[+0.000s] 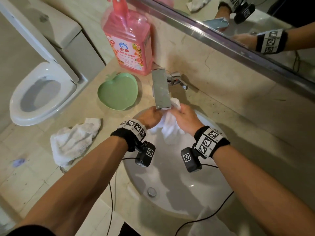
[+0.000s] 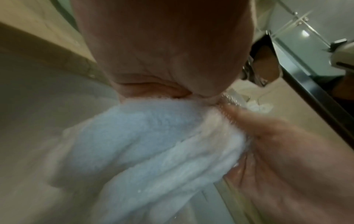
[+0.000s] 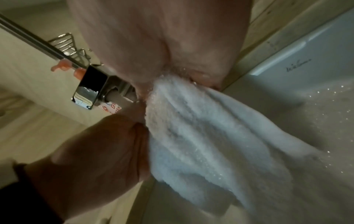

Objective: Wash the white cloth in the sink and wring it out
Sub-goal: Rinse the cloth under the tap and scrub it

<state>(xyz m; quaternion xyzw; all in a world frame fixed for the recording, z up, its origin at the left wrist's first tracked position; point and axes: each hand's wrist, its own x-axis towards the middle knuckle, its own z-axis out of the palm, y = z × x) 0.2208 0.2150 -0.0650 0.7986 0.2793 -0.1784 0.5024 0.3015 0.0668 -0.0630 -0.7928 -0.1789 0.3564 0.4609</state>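
Observation:
A wet white cloth (image 1: 170,128) hangs bunched over the white sink (image 1: 172,189), just under the flat chrome faucet spout (image 1: 161,89). My left hand (image 1: 150,116) grips its left side and my right hand (image 1: 185,117) grips its right side, knuckles up, the two close together. In the left wrist view the cloth (image 2: 153,144) comes out from under my left palm (image 2: 168,50), with the right hand (image 2: 287,159) beside it. In the right wrist view the cloth (image 3: 201,136) hangs from my right hand (image 3: 162,37), droplets on it, beside the left hand (image 3: 95,151). The fingertips are hidden in the fabric.
A second white cloth (image 1: 75,142) lies crumpled on the beige counter left of the sink. A green apple-shaped dish (image 1: 117,91) and a pink detergent bottle (image 1: 129,40) stand behind it. A toilet (image 1: 39,92) is at far left. A mirror (image 1: 255,23) runs along the wall.

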